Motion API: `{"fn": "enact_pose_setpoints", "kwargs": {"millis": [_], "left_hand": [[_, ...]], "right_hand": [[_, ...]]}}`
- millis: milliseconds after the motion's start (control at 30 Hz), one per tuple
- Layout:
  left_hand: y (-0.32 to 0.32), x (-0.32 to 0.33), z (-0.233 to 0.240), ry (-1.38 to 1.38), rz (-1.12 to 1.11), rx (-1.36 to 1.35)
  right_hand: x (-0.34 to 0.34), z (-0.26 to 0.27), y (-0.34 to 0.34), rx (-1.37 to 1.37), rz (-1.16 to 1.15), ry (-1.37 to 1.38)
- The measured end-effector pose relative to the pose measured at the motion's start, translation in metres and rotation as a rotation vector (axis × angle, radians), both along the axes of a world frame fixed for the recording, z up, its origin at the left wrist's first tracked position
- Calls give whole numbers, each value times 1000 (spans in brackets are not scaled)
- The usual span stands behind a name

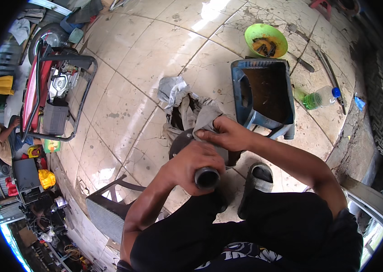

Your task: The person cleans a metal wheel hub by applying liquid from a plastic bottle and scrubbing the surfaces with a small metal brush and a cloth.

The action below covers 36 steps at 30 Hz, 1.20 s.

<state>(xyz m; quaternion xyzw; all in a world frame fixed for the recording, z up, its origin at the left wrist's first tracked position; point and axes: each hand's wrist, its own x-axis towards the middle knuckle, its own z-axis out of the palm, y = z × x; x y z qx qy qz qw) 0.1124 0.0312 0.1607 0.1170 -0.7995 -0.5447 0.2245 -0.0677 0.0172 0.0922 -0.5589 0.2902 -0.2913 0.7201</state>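
My left hand (195, 166) is closed around a dark cylindrical part (207, 178) with an open, hollow end that faces up at me. A dark rounded piece (181, 142) shows just beyond that fist; whether it belongs to the same part I cannot tell. My right hand (227, 134) pinches a grey cloth (208, 117) between thumb and fingers, right beside the dark piece. More of the crumpled cloth hangs towards the tiled floor, with a lighter, whitish rag (172, 89) at its far end. The fingertips of both hands are partly hidden.
A cut-open blue plastic container (291, 98) holds dark liquid, right of my hands. Beyond it are a green bowl (250, 32) and a bottle of green liquid (317, 98). A stool-like object (104, 214) stands lower left. A framed machine (93, 78) and another person (1, 136) are left.
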Motion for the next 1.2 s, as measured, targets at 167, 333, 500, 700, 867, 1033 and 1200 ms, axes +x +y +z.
{"fn": "enact_pose_setpoints", "kwargs": {"millis": [167, 333, 500, 700, 867, 1033, 1200], "left_hand": [[13, -8, 8, -106, -84, -74], [0, 11, 22, -55, -52, -92], [-3, 10, 41, -135, -61, -219], [9, -12, 48, -307, -368, -149], [-3, -11, 34, -239, -177, -223], [2, -18, -5, 191, 684, -213], [-12, -18, -21, 403, 782, -59]], "right_hand": [[-3, 11, -5, -198, 112, 137], [-20, 10, 6, 66, 131, 186], [-12, 19, 17, 171, 37, -57], [-8, 41, 4, -51, 124, 58], [-10, 2, 15, 98, -45, 79], [-17, 17, -3, 265, -483, -118], [-20, 13, 3, 136, -456, 23]]}}
